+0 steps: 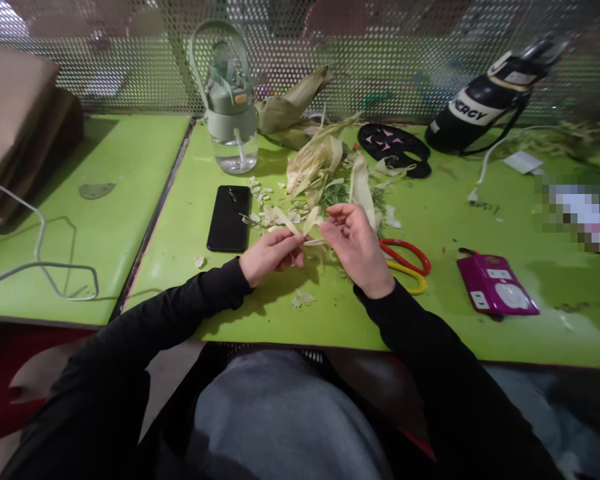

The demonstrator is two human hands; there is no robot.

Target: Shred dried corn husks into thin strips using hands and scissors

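Note:
Between the fingertips of my left hand (276, 250) are pinched pale strips of corn husk (296, 225), splayed outward like petals. My right hand (356, 243) is curled close by, thumb and fingers near the end of a thin strip that reaches toward it; whether it grips the strip is hard to see. Beyond both hands lie a bundle of dried corn husk (316, 160), a broad husk leaf (361, 190) and small cut husk pieces (265, 215). Partly behind my right wrist rest scissors (414, 257) with red and yellow handles.
A black phone (229, 219) lies left of the scraps, with a green water bottle (233, 120) behind it. To the right are a purple power socket (497, 285), a black bottle (475, 110) and a white cable (500, 147). A perforated screen (145, 67) borders the back.

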